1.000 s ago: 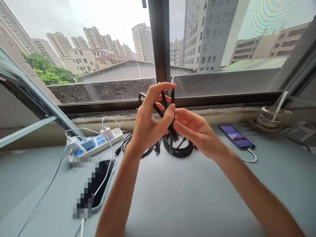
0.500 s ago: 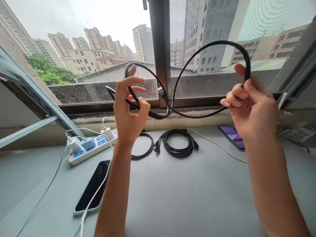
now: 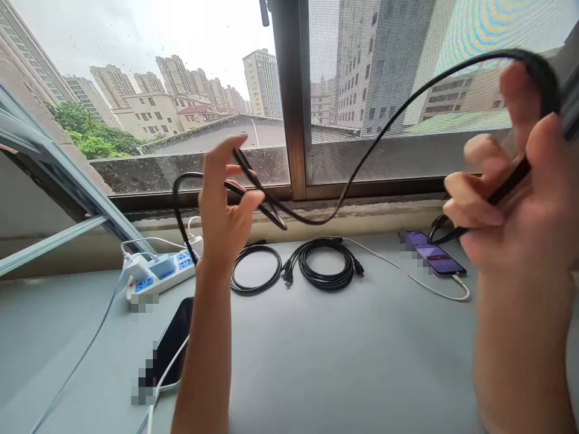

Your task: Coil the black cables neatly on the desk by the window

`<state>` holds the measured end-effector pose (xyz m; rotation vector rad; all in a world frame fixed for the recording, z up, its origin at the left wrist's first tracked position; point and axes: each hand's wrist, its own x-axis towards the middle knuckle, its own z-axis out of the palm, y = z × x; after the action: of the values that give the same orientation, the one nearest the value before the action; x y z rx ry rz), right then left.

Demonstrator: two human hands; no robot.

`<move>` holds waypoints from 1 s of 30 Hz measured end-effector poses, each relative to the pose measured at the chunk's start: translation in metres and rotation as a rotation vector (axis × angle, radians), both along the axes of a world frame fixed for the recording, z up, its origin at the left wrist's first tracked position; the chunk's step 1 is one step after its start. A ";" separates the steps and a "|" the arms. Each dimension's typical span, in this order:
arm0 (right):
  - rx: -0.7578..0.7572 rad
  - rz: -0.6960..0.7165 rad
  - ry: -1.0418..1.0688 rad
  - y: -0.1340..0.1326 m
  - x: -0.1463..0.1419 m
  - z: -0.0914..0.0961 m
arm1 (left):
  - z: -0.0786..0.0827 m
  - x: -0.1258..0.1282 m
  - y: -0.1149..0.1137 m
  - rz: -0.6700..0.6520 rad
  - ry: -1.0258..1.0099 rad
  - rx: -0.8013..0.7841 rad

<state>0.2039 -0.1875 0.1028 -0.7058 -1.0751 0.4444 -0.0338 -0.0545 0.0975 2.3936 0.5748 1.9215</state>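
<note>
A black cable (image 3: 377, 141) stretches in the air between my two hands, in front of the window. My left hand (image 3: 222, 205) holds one part of it, with loops passing between the curved thumb and fingers and a bend hanging behind the wrist. Up at the right, my right hand (image 3: 511, 187) grips another part; the cable arcs over its raised finger and runs across the palm. That hand is partly blurred. A short end of the cable dangles past its lower fingers, above a phone.
On the grey table lie two coiled black cables (image 3: 257, 293) (image 3: 326, 283). A white power strip (image 3: 165, 277) with plugs and a dark phone (image 3: 174, 343) are at the left. Another phone (image 3: 436, 256) with a white charging cable (image 3: 446, 295) lies at the right, below the window frame (image 3: 296, 120).
My right hand has moved right, up and closer, drawing the black cable out into a longer span. My left hand has shifted slightly left and down, and its loops have become smaller.
</note>
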 end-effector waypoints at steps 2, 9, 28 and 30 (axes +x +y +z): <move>0.054 -0.034 -0.176 0.001 -0.007 -0.005 | 0.001 -0.001 -0.003 -0.056 0.114 -0.040; 0.013 -0.192 -0.355 0.012 -0.007 -0.018 | 0.002 0.001 -0.016 -0.094 0.216 -0.071; -0.105 -0.216 -0.543 0.019 -0.048 -0.035 | -0.009 0.037 -0.042 -0.189 -0.037 -0.232; -0.098 -0.259 -0.499 0.018 -0.043 -0.032 | -0.006 0.036 -0.038 -0.277 -0.042 -0.185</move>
<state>0.1607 -0.1695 0.0703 -1.0631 -1.4097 0.0949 0.0019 -0.0924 0.0914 2.1820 0.3766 1.7184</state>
